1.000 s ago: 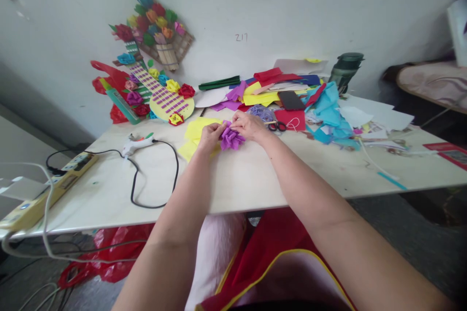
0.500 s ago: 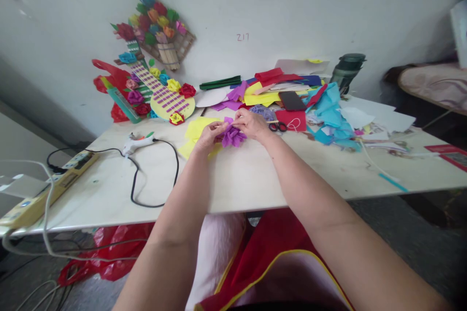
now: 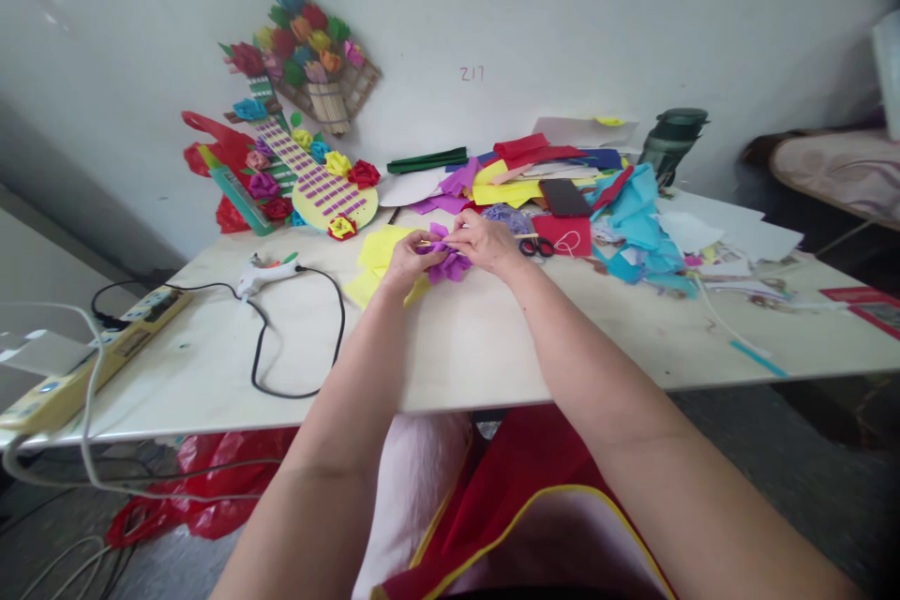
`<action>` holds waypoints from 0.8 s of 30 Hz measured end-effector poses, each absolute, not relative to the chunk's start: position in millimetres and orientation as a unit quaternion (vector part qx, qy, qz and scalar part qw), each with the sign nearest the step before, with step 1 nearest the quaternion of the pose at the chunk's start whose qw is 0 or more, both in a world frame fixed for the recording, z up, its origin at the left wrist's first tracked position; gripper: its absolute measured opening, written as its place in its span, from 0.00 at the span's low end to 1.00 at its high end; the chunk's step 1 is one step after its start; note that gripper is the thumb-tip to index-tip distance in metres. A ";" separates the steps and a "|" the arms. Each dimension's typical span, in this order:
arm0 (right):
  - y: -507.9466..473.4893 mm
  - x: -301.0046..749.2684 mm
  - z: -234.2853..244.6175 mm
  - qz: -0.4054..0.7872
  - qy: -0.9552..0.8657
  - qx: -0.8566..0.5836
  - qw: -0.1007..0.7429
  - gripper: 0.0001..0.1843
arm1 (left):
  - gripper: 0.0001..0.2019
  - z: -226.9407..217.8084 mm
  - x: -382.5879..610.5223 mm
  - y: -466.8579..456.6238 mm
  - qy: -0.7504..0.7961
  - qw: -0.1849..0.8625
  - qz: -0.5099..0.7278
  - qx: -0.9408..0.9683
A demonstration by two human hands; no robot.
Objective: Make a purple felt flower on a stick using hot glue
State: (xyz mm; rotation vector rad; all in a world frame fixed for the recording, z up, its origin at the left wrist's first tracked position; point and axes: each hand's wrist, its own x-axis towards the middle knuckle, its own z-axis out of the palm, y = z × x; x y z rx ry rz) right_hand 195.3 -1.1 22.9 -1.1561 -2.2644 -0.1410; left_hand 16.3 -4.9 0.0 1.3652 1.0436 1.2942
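Between my two hands is a purple crepe-paper flower (image 3: 450, 270) with ruffled petals, just above the table. My left hand (image 3: 408, 262) pinches its left side, thumb and fingers closed on the paper. My right hand (image 3: 485, 242) has its fingers pinched at the flower's top right. A thin pale stick (image 3: 527, 235) pokes out to the right from under the right hand; most of its length is hidden by the fingers. Under and behind the left hand lies a yellow crepe-paper sheet (image 3: 376, 253).
A white glue gun (image 3: 267, 275) with a black cord lies left, near a power strip (image 3: 133, 342). Scissors (image 3: 536, 247), a phone (image 3: 564, 198), coloured paper (image 3: 520, 171) and a bottle (image 3: 671, 142) are toward the back right. A flower-decorated paper guitar (image 3: 327, 192) leans on the wall.
My left fingers have moved over the flower's upper left and cover more of it. The flower has turned slightly between my hands. The right hand keeps nearly the same place.
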 end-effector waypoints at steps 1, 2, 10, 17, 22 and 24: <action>-1.6 195.3 23.0 -0.058 -0.851 -0.434 0.291 0.15 | 0.24 -0.3 16.4 -4.7 0.424 0.473 0.534 0.558; -2.2 195.3 23.3 -0.063 -0.851 -0.434 0.290 0.16 | 0.24 -0.4 16.5 -4.5 0.421 0.472 0.539 0.556; -3.1 197.4 24.2 -0.090 -0.852 -0.429 0.285 0.17 | 0.22 0.4 16.7 -3.9 0.422 0.449 0.573 0.539; -1.0 207.1 23.7 -0.115 -0.844 -0.444 0.279 0.16 | 0.21 -0.6 15.8 -1.7 0.435 0.445 0.595 0.508; -0.7 214.5 25.0 -0.104 -0.822 -0.481 0.286 0.15 | 0.21 -3.2 14.3 0.2 0.434 0.458 0.615 0.472; 1.1 215.3 24.7 -0.090 -0.810 -0.496 0.299 0.15 | 0.21 -4.1 13.8 1.2 0.430 0.469 0.620 0.459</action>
